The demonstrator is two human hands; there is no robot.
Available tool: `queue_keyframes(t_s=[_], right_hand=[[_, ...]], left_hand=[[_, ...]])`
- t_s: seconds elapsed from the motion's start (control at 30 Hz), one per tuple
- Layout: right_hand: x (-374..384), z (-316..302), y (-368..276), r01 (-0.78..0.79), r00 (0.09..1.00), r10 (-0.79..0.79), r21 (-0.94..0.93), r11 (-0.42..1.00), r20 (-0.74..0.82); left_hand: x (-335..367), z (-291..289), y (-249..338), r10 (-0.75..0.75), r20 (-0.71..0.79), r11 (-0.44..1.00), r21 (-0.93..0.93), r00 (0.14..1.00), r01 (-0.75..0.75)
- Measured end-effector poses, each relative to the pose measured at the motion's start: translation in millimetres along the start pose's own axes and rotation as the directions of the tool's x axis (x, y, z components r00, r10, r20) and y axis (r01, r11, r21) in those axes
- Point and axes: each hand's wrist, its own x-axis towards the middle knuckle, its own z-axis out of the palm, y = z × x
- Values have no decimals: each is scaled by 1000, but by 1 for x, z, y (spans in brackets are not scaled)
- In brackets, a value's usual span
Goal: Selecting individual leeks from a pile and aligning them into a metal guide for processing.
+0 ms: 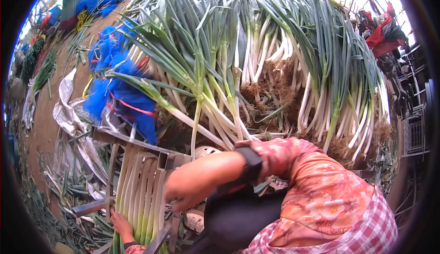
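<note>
A row of trimmed green onions (143, 187) lies side by side in a metal frame (170, 158) at the lower left, white shanks toward the far end. My left hand (122, 228) lies along the left edge of this row, fingers stretched out against the stalks. Over the right side of the frame hangs my right hand (183, 192), blurred, its fingers bent downward and partly hidden. I cannot make out anything in it. Just beyond the frame, several untrimmed green onions (197, 103) lean with their leaves pointing away.
A large heap of green onions (330, 66) with soil-covered roots (275, 87) spreads ahead and to the right. Blue netting (121, 98) and a white plastic sheet (68, 103) lie at left. A perforated shoe (195, 220) shows beside the frame. A wire crate (415, 135) stands far right.
</note>
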Motion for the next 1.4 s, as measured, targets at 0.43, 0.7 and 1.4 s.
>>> queue_keyframes(t_s=[0.43, 0.7, 1.4], right_hand=[[-225, -71, 307, -749, -210, 560, 500, 435, -801], [-204, -133, 353, -770, -433, 677, 635, 66, -595], [-263, -117, 393, -686, -450, 688, 714, 141, -569]], left_hand=[[-9, -22, 45, -173, 165, 898, -378, 971, 224], [-30, -28, 71, -68, 49, 981, -177, 996, 76], [5, 31, -61, -125, 20, 876, -467, 992, 120]])
